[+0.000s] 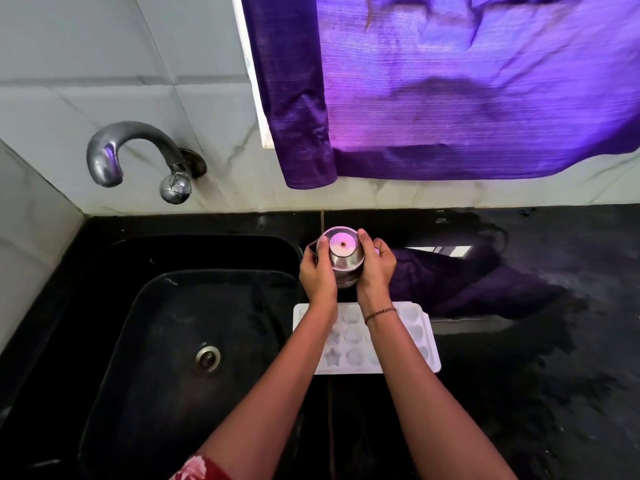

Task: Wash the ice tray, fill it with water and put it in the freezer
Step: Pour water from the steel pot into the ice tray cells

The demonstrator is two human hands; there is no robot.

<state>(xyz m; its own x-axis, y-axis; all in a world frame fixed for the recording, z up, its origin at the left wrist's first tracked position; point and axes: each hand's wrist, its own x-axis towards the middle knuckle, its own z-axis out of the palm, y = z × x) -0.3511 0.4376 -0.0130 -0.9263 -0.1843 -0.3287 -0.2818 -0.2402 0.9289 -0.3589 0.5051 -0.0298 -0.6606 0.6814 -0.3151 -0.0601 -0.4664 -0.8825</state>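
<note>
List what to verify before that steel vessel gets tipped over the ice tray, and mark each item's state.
1. Both hands grip the vessel: left hand and right hand hold the steel vessel from either side. Ok.
2. Vessel's top is open for pouring: a cap with a central knob appears to sit on it. Not ok.
3. Water inside the vessel: hidden. Cannot tell.
4. Ice tray lies flat, cavities up, on the counter. Ok.
5. Tray fully on the counter: its left end lies close to the sink, partly under the forearms. Cannot tell.
6. Tap not running. Ok.
</note>
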